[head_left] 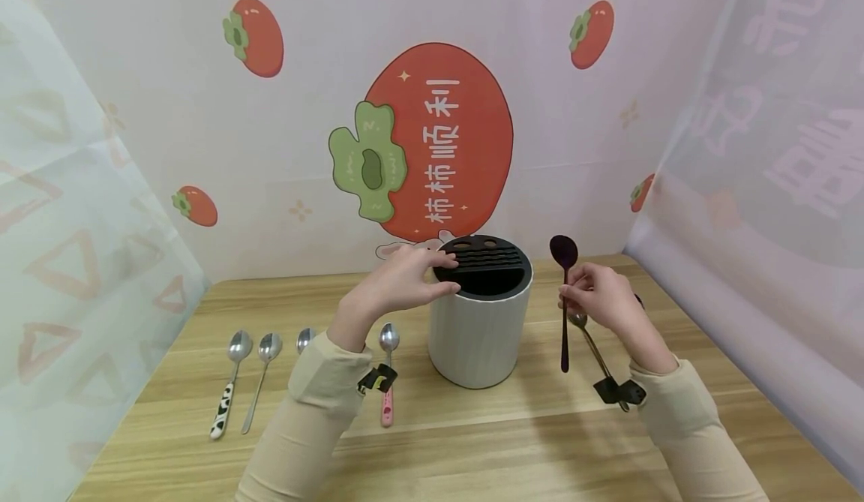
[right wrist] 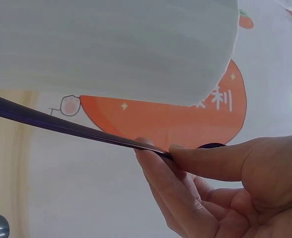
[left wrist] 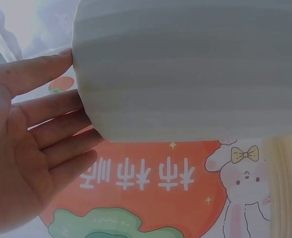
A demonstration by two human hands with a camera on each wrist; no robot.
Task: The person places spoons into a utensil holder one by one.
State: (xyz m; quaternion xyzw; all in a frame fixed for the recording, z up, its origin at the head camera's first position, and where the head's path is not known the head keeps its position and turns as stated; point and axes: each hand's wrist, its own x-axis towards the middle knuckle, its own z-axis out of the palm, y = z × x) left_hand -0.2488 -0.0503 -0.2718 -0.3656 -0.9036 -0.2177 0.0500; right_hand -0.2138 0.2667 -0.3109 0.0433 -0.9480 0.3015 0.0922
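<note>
A white ribbed utensil holder (head_left: 475,344) with a black slotted lid stands upright on the wooden table. My left hand (head_left: 401,284) is at the left side of its rim, fingers and thumb extended; in the left wrist view, the fingertips (left wrist: 88,119) meet the edge of the white wall. To the right of the holder, my right hand (head_left: 601,297) pinches a dark purple spoon (head_left: 563,253) by its handle between thumb and fingers. That spoon is upright, bowl up, above the table. Below the right hand lies a spoon with a gold-toned handle (head_left: 597,353), partly hidden by the wrist camera.
Left of the holder lie a spoon with a cow-patterned handle (head_left: 223,408), a plain metal spoon (head_left: 270,347), another spoon (head_left: 305,338) mostly behind the left arm, and a pink-handled spoon (head_left: 388,410). A persimmon-printed cloth (head_left: 310,149) hangs behind the table.
</note>
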